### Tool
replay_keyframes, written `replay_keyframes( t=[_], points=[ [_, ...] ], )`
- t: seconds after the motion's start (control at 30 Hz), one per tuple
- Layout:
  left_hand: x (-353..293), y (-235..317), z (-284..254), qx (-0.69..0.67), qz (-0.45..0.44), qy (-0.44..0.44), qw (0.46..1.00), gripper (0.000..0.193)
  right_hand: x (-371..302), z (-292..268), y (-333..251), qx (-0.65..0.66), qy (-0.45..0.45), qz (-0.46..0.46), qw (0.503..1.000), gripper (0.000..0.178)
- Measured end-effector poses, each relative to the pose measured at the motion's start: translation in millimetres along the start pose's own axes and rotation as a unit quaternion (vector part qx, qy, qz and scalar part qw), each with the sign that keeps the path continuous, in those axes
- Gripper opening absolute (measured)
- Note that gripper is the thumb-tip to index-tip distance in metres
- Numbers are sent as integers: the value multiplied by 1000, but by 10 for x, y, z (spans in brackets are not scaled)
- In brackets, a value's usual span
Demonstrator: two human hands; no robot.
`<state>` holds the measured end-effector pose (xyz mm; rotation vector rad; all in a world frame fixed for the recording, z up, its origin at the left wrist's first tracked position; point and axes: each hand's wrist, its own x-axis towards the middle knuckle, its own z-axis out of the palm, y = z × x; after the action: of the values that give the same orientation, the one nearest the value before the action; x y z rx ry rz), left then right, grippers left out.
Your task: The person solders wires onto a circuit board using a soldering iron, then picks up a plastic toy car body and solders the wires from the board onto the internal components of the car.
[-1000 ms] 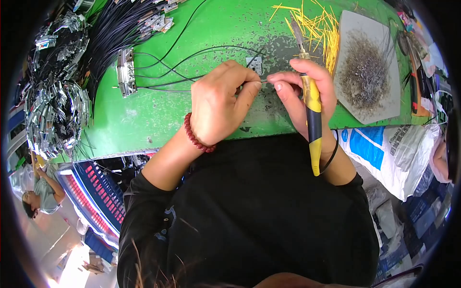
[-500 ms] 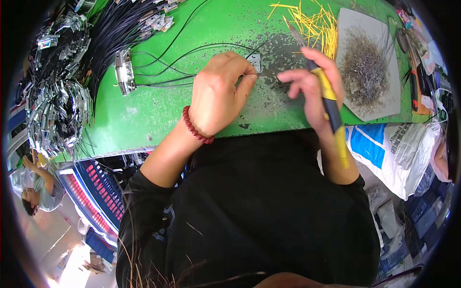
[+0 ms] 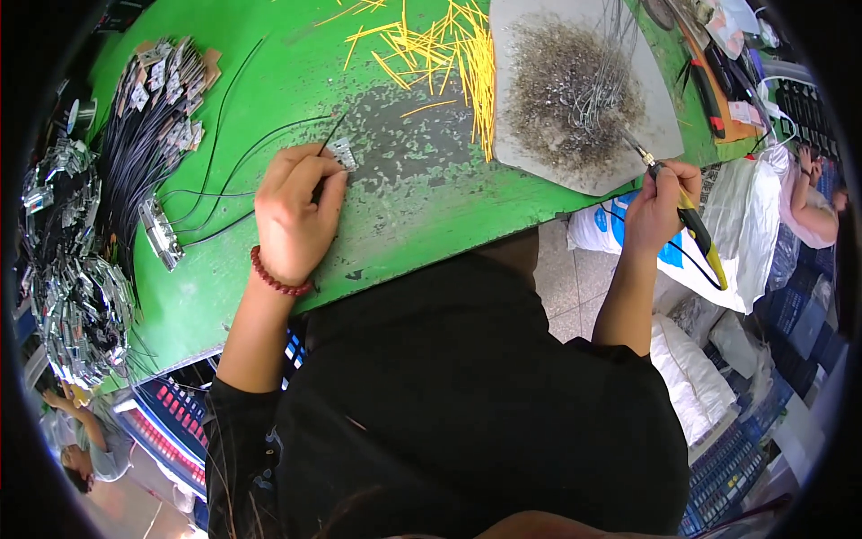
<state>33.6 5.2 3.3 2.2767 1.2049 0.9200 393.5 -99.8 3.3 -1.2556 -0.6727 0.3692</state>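
Note:
My right hand (image 3: 663, 202) is closed round a soldering iron (image 3: 707, 247) with a yellow and black handle. The iron's metal tip points at a tangle of thin silvery solder wire (image 3: 597, 101) on a grey board (image 3: 660, 126) covered with dark residue. At the left, my left hand (image 3: 294, 211) pinches a black wire (image 3: 329, 135) beside a small silvery metal part (image 3: 342, 154) on the green table. More black wires run from under this hand to a silvery metal housing (image 3: 160, 234) lying on its left. My fingertips partly hide the small part.
Yellow thin tubes (image 3: 480, 76) are strewn left of the board. Bundled black cables (image 3: 144, 135) and a heap of metal housings (image 3: 81, 305) lie at the far left. Red-handled pliers (image 3: 709, 103) lie at the right. A white sack (image 3: 741, 216) stands below the table edge (image 3: 431, 266). Other people are at both sides.
My right hand has carried the soldering iron away from my left hand, rightward to the solder tangle on the board. The view has turned and shifted right; my left hand keeps its pinch.

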Motion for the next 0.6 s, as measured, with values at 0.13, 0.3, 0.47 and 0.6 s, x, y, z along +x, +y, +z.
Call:
replay_keyframes(
  t=[0.13, 0.3, 0.47, 0.6],
  points=[
    [3, 16, -5, -10, -23, -10, 1000, 10, 119, -172, 74, -19, -14, -21, 999, 8],
    [5, 20, 1, -5, -47, -14, 999, 9, 202, -316, 109, 39, -99, 8, 994, 8],
    [18, 26, -15, 2, -54, -20, 998, 8, 201, -270, 115, 21, -97, 22, 995, 9],
    [28, 39, -20, 7, -53, -21, 998, 8, 212, -294, 153, -1, -93, 6, 996, 8]
  ],
)
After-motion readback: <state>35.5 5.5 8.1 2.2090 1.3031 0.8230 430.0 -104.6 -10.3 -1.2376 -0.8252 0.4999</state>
